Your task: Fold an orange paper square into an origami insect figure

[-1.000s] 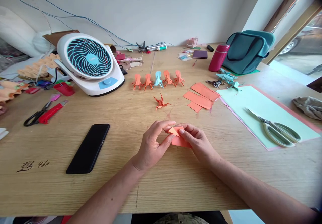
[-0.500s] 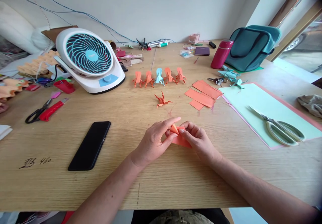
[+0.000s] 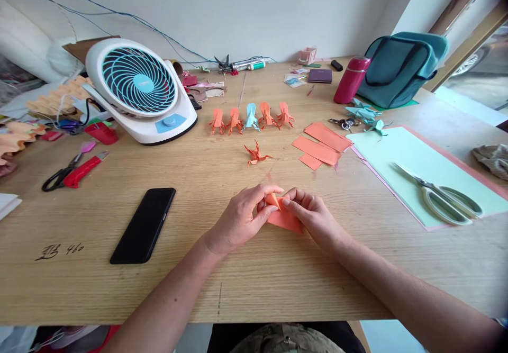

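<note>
The orange paper is a partly folded piece with one pointed flap raised, lying on the worktop near centre. The left hand pinches the raised flap, and the right hand pinches the paper's right side. The contents of the teal bag, far right, are not visible.

You hold one folded orange sheet. Before you stand five paper figures in a row, four orange and one blue, plus one red figure alone. Three orange strips, one phone and one fan sit nearby.
</note>
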A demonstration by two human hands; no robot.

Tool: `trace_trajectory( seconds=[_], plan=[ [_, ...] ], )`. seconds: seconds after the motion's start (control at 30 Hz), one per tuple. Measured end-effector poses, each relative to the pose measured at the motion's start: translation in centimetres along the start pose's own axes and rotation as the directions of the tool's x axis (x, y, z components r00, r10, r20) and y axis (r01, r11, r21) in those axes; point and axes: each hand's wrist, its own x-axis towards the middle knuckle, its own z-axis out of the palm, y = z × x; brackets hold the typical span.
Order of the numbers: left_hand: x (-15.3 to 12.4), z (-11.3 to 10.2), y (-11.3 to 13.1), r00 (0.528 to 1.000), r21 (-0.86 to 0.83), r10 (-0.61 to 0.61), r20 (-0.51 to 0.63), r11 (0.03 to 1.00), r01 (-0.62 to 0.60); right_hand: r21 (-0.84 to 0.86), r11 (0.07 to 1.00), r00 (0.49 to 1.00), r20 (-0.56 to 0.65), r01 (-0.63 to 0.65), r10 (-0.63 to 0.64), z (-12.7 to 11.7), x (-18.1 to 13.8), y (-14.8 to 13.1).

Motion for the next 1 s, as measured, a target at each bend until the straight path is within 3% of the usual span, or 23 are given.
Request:
trace_trajectory(
  seconds=[0.2, 0.3, 0.43, 0.57, 0.73, 1.0],
  plan=[
    [0.2, -0.3, -0.3, 0.976, 0.228, 0.217, 0.024, 0.949, -0.217, -0.008, 1.0, 1.0, -0.013, 0.004, -0.004, -0.1, 0.0, 0.0],
    [0.2, -0.3, -0.2, 0.971, 0.194, 0.24, 0.007, 0.952, -0.237, 0.039, 0.999, 0.999, 0.001, 0.033, -0.033, -0.1, -0.1, 0.0],
    [0.2, -0.1, 0.4, 0.966, 0.073, 0.226, -0.123, 0.973, -0.219, 0.097, 0.983, 0.988, 0.002, 0.155, -0.156, -0.1, -0.1, 0.0],
    [0.0, 0.4, 1.3, 0.946, 0.025, 0.227, -0.233, 0.973, -0.228, 0.161, 0.961, 0.967, 0.087, 0.225, -0.241, -0.1, -0.2, 0.0],
    [-0.5, 1.0, 2.0, 0.945, 0.018, 0.17, -0.279, 0.985, -0.172, 0.149, 0.958, 0.956, 0.126, 0.245, -0.265, 0.2, -0.5, -0.2],
    [-0.6, 1.7, 2.3, 0.957, -0.007, -0.055, -0.286, 0.998, 0.056, 0.1, 0.939, 0.937, 0.086, 0.33, -0.338, 0.7, -0.6, 0.2]
  ],
)
